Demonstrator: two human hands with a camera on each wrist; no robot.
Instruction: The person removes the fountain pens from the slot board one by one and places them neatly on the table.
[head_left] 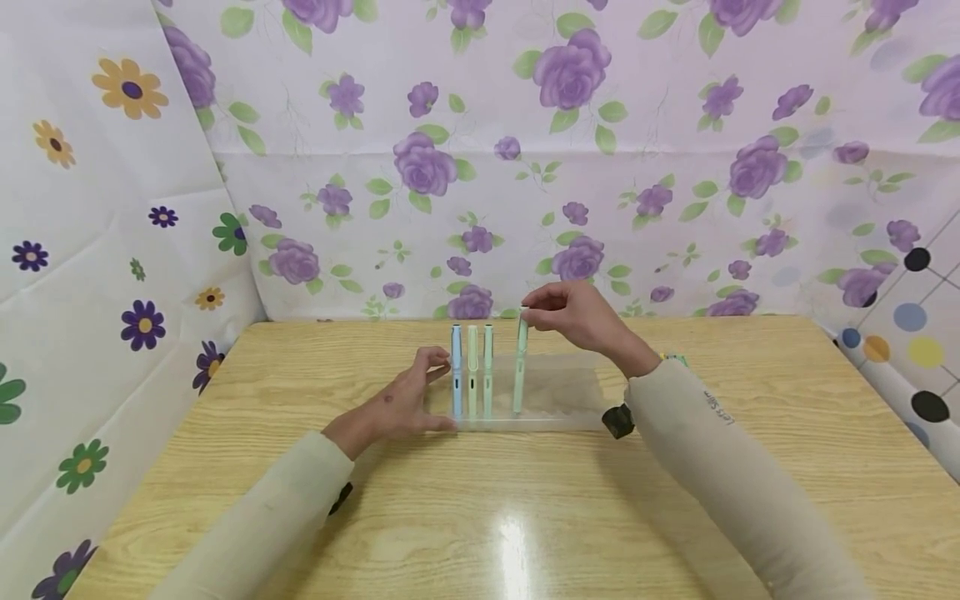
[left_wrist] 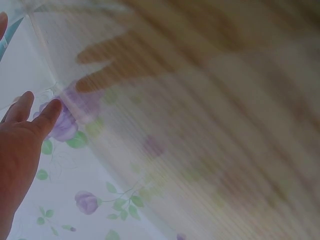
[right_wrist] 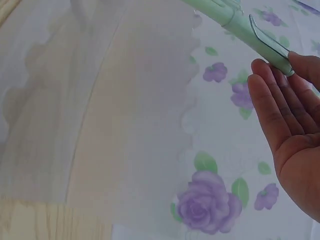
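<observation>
A clear plastic pen rack stands on the table. Upright at its left end are a blue pen, a pale yellow pen and a green pen. My left hand grips the rack's left end, thumb at the front edge and fingers farther back; two fingers show by the rack's edge in the left wrist view. With thumb and fingertips, my right hand pinches the top of another light green pen. This pen leans slightly, its lower end at the rack; its metal clip shows in the right wrist view.
The wooden table extends around the rack. A flowered cloth hangs behind it, with another patterned cloth at the left. Something small, green and yellow, is partly hidden behind my right sleeve.
</observation>
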